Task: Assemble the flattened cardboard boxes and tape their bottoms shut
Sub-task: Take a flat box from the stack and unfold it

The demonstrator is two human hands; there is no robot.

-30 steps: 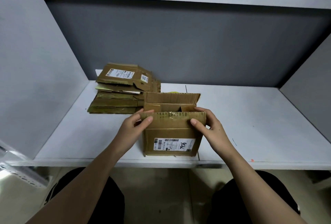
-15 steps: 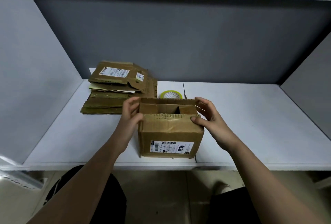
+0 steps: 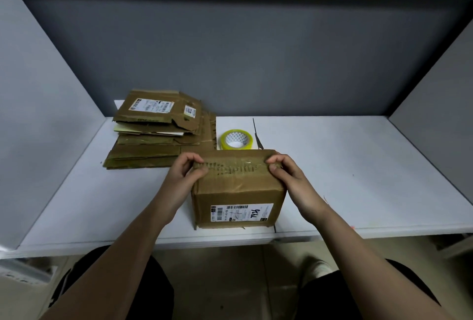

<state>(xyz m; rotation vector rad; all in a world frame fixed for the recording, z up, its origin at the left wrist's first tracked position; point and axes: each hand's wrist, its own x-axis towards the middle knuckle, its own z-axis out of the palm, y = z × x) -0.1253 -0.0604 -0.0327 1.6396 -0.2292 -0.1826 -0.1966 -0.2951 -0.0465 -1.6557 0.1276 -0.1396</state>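
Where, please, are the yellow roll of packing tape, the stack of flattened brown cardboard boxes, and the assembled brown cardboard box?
yellow roll of packing tape (image 3: pixel 236 140), head view, top ring.
stack of flattened brown cardboard boxes (image 3: pixel 153 135), head view, middle layers.
assembled brown cardboard box (image 3: pixel 238 189), head view, near flap.

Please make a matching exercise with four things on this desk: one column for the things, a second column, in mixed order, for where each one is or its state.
Things:
1. tape roll
2. flat cardboard stack
3. box
4. left hand

Places or states:
A. far left of the desk
B. near edge, flaps folded down
C. just behind the box
D. gripping the box's top left corner

Pairs: 1-C, 2-A, 3-B, 4-D
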